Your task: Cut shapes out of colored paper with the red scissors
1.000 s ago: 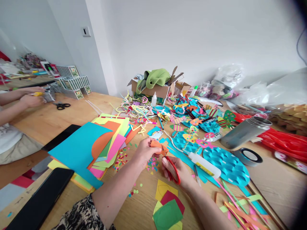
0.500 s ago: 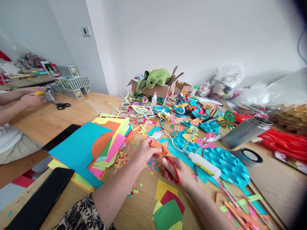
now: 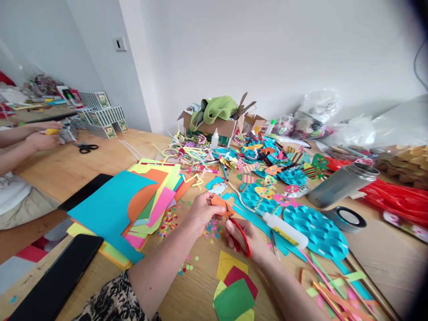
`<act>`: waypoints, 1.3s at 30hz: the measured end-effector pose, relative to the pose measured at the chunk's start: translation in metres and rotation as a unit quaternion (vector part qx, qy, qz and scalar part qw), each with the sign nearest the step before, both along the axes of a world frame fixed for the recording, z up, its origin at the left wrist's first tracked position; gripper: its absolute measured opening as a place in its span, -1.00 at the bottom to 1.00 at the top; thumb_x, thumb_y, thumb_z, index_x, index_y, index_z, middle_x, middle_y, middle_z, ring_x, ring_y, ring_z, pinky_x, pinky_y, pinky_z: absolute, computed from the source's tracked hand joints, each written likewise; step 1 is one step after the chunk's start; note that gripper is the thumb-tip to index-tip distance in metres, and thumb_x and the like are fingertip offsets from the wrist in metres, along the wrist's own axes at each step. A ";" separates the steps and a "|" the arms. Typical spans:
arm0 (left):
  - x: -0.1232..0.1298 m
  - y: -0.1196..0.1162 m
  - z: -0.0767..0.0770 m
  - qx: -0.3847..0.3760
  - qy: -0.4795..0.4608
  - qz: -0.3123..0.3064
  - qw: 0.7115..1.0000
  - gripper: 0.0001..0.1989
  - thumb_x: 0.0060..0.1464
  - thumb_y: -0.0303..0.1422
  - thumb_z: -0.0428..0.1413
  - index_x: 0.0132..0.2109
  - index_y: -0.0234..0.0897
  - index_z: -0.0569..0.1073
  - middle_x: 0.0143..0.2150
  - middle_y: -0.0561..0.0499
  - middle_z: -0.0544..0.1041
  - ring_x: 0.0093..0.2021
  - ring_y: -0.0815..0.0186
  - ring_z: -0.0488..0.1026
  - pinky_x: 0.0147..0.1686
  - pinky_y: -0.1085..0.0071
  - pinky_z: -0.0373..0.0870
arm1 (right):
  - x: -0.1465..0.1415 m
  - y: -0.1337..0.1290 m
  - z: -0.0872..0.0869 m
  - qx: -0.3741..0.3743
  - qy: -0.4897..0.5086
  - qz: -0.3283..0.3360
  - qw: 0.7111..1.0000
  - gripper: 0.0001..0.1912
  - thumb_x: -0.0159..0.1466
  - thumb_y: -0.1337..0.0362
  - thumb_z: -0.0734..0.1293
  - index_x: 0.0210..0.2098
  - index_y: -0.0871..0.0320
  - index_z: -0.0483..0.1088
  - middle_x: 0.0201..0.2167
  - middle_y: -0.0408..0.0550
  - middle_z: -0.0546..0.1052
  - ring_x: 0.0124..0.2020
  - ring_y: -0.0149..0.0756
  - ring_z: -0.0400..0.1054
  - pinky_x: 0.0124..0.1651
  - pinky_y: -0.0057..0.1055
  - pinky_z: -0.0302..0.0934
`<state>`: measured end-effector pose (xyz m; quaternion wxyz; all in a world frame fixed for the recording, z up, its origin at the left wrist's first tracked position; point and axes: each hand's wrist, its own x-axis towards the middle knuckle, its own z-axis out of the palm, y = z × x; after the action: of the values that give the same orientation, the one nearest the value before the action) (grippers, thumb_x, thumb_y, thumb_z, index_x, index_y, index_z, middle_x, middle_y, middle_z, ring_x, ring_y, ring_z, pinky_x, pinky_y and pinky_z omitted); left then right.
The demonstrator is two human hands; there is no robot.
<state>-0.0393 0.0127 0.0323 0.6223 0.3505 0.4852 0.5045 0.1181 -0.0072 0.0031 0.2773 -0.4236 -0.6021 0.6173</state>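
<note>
Little changes over the last second: the person's left hand (image 3: 200, 213) and right hand (image 3: 257, 240) hold almost the same position above the wooden surface (image 3: 180, 294). The small orange paper piece (image 3: 218, 203) sits slightly differently at the left fingertips, a shift too small to read as a completed cut. The left fingers are clamped on one end of this piece. The right fingers are closed around the red looped handles of the scissors (image 3: 248, 243), and the blades meet the opposite end of the paper. Whether the blades are parted or together cannot be told. The cutting work therefore appears to remain at one location, with the paper held steady against the tool. The piece is in the air between the two hands, near the multicoloured paper confetti (image 3: 212, 229) scattered beneath. The loose green, red and yellow paper pieces (image 3: 234, 299) lie nearer the person, showing no change. The white plastic bottle with a yellow label (image 3: 286, 232) likewise stays on its side beyond the right hand. At far left, a co-worker's hands (image 3: 45, 139) shift slightly around a yellow object (image 3: 51, 131), apart from this work.
</note>
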 end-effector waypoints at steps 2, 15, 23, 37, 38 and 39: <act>0.000 0.000 0.000 -0.004 0.003 -0.002 1.000 -0.68 -0.28 -0.53 0.24 -0.26 -0.36 0.41 -0.38 -0.06 0.59 -0.45 0.33 0.50 -0.48 0.46 0.40 | 0.000 0.000 -0.001 -0.001 0.002 0.002 1.000 -0.37 0.15 -0.34 0.27 -0.54 0.15 0.26 -0.69 -0.17 0.35 -0.70 -0.47 0.16 -0.60 -0.49 0.00; 0.001 0.000 -0.002 -0.004 0.010 0.000 1.000 -0.70 -0.25 -0.55 0.22 -0.27 -0.34 0.41 -0.38 -0.04 0.60 -0.45 0.34 0.51 -0.49 0.47 0.41 | 0.002 0.000 -0.002 0.000 0.007 0.007 1.000 -0.39 0.17 -0.31 0.27 -0.54 0.15 0.27 -0.66 -0.16 0.38 -0.67 -0.46 0.19 -0.58 -0.49 0.03; 0.000 0.001 -0.002 -0.006 0.006 0.000 1.000 -0.70 -0.26 -0.55 0.23 -0.26 -0.36 0.42 -0.38 -0.06 0.59 -0.48 0.34 0.50 -0.50 0.46 0.41 | 0.001 0.001 -0.001 0.006 -0.001 0.005 1.000 -0.39 0.17 -0.31 0.28 -0.54 0.16 0.26 -0.67 -0.16 0.36 -0.67 -0.47 0.17 -0.59 -0.49 0.01; 0.001 0.001 -0.001 -0.007 0.003 0.001 1.000 -0.69 -0.25 -0.54 0.23 -0.26 -0.35 0.40 -0.39 -0.04 0.59 -0.49 0.36 0.49 -0.50 0.47 0.39 | -0.001 0.000 -0.002 0.008 -0.001 -0.006 1.000 -0.36 0.15 -0.34 0.27 -0.57 0.14 0.25 -0.71 -0.18 0.34 -0.71 -0.47 0.14 -0.62 -0.50 -0.02; 0.001 0.001 -0.001 -0.006 0.003 0.002 1.000 -0.69 -0.26 -0.54 0.23 -0.26 -0.35 0.40 -0.39 -0.04 0.59 -0.48 0.35 0.49 -0.50 0.46 0.40 | -0.001 0.000 -0.003 0.005 -0.001 -0.007 1.000 -0.36 0.15 -0.34 0.27 -0.56 0.14 0.25 -0.70 -0.18 0.34 -0.71 -0.47 0.15 -0.62 -0.50 -0.02; 0.001 0.001 -0.001 -0.006 0.003 0.002 1.000 -0.69 -0.26 -0.54 0.23 -0.27 -0.35 0.39 -0.39 -0.04 0.59 -0.48 0.35 0.49 -0.50 0.46 0.40 | -0.001 0.000 -0.003 0.002 -0.001 -0.008 1.000 -0.36 0.15 -0.34 0.27 -0.56 0.15 0.25 -0.70 -0.17 0.34 -0.71 -0.47 0.15 -0.62 -0.50 -0.01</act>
<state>-0.0386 0.0136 0.0311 0.6217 0.3477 0.4909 0.5016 0.1173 -0.0068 0.0005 0.2821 -0.4286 -0.6002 0.6136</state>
